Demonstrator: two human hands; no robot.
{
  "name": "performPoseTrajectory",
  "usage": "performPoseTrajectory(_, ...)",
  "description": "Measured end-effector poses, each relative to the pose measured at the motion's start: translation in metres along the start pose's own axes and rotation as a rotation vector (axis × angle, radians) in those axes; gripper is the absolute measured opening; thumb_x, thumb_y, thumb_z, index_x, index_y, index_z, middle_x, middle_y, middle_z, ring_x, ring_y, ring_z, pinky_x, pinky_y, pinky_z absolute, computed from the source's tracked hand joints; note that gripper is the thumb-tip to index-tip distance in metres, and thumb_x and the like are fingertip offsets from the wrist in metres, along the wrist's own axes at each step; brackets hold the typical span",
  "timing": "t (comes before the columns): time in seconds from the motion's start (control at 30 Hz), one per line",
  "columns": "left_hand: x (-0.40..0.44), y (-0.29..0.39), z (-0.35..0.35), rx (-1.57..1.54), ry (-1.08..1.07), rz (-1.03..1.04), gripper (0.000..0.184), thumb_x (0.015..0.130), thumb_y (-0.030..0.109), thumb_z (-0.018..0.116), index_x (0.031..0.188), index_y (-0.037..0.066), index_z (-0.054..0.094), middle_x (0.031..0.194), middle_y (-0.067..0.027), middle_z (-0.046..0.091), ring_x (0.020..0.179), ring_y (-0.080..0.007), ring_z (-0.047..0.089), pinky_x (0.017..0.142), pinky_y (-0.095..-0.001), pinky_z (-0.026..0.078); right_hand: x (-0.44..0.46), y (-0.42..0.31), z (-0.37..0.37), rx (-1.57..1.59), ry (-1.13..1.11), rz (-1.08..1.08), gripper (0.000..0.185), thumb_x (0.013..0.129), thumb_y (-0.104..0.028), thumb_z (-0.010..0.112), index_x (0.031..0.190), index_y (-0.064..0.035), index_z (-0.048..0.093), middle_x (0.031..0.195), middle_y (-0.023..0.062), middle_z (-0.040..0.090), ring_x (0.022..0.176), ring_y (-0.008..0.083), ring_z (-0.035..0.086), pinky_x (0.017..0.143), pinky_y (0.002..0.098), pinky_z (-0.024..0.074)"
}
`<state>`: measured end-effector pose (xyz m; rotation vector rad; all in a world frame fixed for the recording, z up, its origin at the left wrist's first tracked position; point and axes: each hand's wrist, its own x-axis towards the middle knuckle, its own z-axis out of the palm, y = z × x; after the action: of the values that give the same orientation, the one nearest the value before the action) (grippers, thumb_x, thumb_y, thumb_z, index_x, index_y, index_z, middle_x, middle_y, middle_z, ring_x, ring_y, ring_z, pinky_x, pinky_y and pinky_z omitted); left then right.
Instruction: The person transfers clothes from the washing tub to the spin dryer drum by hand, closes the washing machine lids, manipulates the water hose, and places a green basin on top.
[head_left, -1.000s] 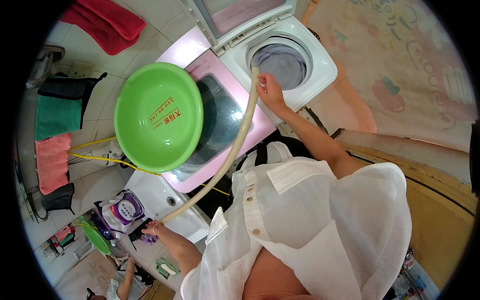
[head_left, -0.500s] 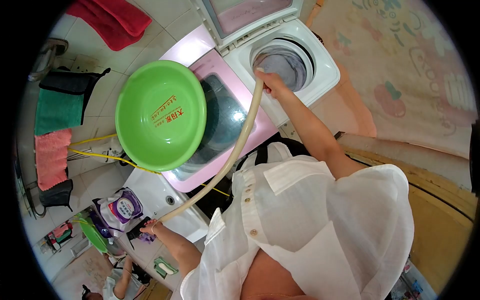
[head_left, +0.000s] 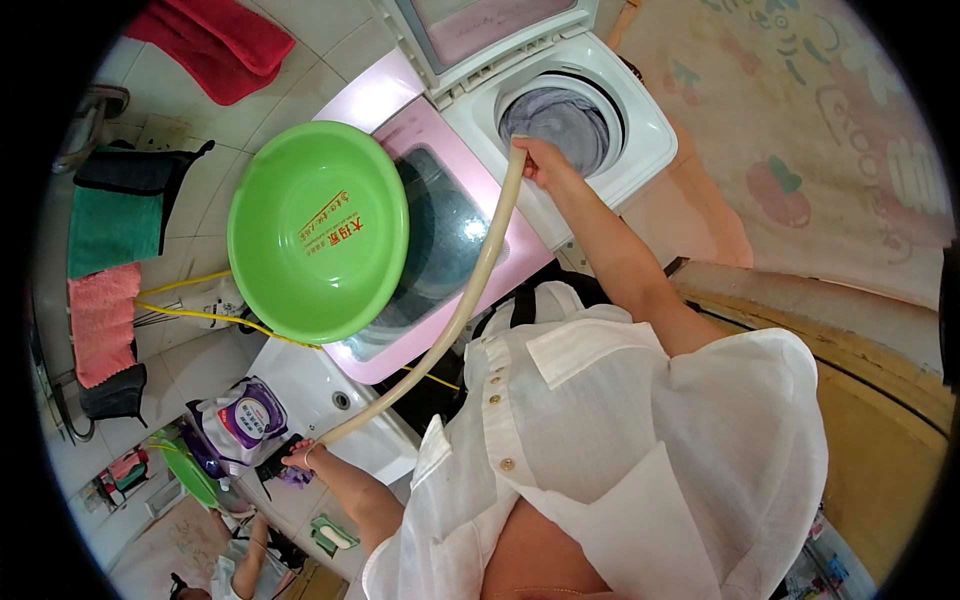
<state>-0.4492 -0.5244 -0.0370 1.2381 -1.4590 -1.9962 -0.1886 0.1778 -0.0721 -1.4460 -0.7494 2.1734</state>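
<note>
A long beige hose (head_left: 470,290) curves from the sink up to the spin tub (head_left: 610,135) of a twin-tub washing machine. My right hand (head_left: 543,162) is closed around its upper end at the tub's rim. Grey, wet-looking laundry (head_left: 560,125) lies in the tub under that end. At the lower left, my left hand (head_left: 303,456) grips the hose's other end by the sink's edge. A dark object beside my left fingers is too small to make out.
A green basin (head_left: 320,230) rests on the machine's pink lid (head_left: 500,215). The spin tub's lid (head_left: 480,35) stands raised. Below are a white sink (head_left: 325,395) and a purple-and-white detergent bag (head_left: 250,415). Cloths (head_left: 115,210) hang at left; a yellow cord (head_left: 190,312) runs behind the basin.
The laundry in the tub shows a different arrangement of folds, and more of it looks plain grey. Both hands keep their hold on the hose; the view has shifted slightly.
</note>
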Motion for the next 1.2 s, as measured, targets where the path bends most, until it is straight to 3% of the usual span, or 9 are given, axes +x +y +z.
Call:
performPoseTrajectory(0.33, 0.003, -0.002, 0.000, 0.003, 0.022, 0.016, 0.048, 0.085, 0.057, 0.045, 0.062, 0.016, 0.038, 0.048, 0.0021, 0.034, 0.040, -0.0122, 0.032, 0.039, -0.0272, 0.023, -0.008, 0.001, 0.003, -0.042, 0.070, -0.024, 0.017, 0.080, -0.013, 0.064, 0.070, -0.0028, 0.054, 0.059, 0.0069, 0.049, 0.037, 0.0126, 0.035, 0.031, 0.0265, 0.0256)
performPoseTrajectory(0.73, -0.007, 0.001, 0.001, 0.008, -0.001, 0.004, 0.051, 0.085, 0.059, 0.044, 0.060, 0.016, 0.036, 0.046, 0.0024, 0.033, 0.040, -0.0130, 0.031, 0.039, -0.0270, 0.022, -0.022, 0.008, -0.001, 0.087, 0.152, -0.230, 0.015, 0.083, -0.016, 0.063, 0.076, -0.0054, 0.054, 0.062, 0.0033, 0.049, 0.039, 0.0089, 0.036, 0.035, 0.0238, 0.0276)
performPoseTrajectory(0.9, -0.008, 0.000, 0.003, 0.012, 0.031, 0.006, 0.051, 0.086, 0.059, 0.043, 0.061, 0.016, 0.037, 0.047, 0.0019, 0.034, 0.040, -0.0130, 0.032, 0.038, -0.0273, 0.023, -0.027, 0.008, -0.015, 0.139, 0.118, -0.247, 0.016, 0.081, -0.015, 0.064, 0.082, -0.0016, 0.056, 0.067, 0.0046, 0.052, 0.047, 0.0104, 0.043, 0.038, 0.0238, 0.0316)
performPoseTrajectory(1.03, -0.011, 0.000, 0.003, -0.004, 0.022, 0.021, 0.050, 0.087, 0.058, 0.043, 0.061, 0.015, 0.037, 0.047, 0.0016, 0.034, 0.040, -0.0130, 0.031, 0.038, -0.0273, 0.023, -0.036, 0.005, -0.017, 0.141, 0.136, -0.263, 0.016, 0.084, -0.016, 0.062, 0.075, -0.0059, 0.052, 0.064, 0.0029, 0.050, 0.042, 0.0085, 0.037, 0.037, 0.0230, 0.0290)
performPoseTrajectory(1.13, -0.011, 0.001, 0.003, 0.001, 0.004, 0.024, 0.050, 0.087, 0.057, 0.042, 0.061, 0.015, 0.036, 0.046, 0.0013, 0.034, 0.040, -0.0130, 0.031, 0.039, -0.0273, 0.023, -0.038, 0.005, -0.018, 0.172, 0.107, -0.294, 0.015, 0.084, -0.016, 0.062, 0.078, -0.0052, 0.053, 0.066, 0.0027, 0.050, 0.045, 0.0082, 0.038, 0.039, 0.0226, 0.0298)
performPoseTrajectory(1.2, -0.010, 0.001, 0.002, 0.002, -0.017, 0.023, 0.050, 0.088, 0.057, 0.042, 0.062, 0.015, 0.036, 0.047, 0.0011, 0.034, 0.040, -0.0131, 0.030, 0.039, -0.0274, 0.023, -0.035, 0.007, -0.017, 0.194, 0.132, -0.332, 0.016, 0.081, -0.018, 0.065, 0.083, -0.0041, 0.058, 0.069, 0.0024, 0.054, 0.051, 0.0094, 0.045, 0.040, 0.0224, 0.0318)
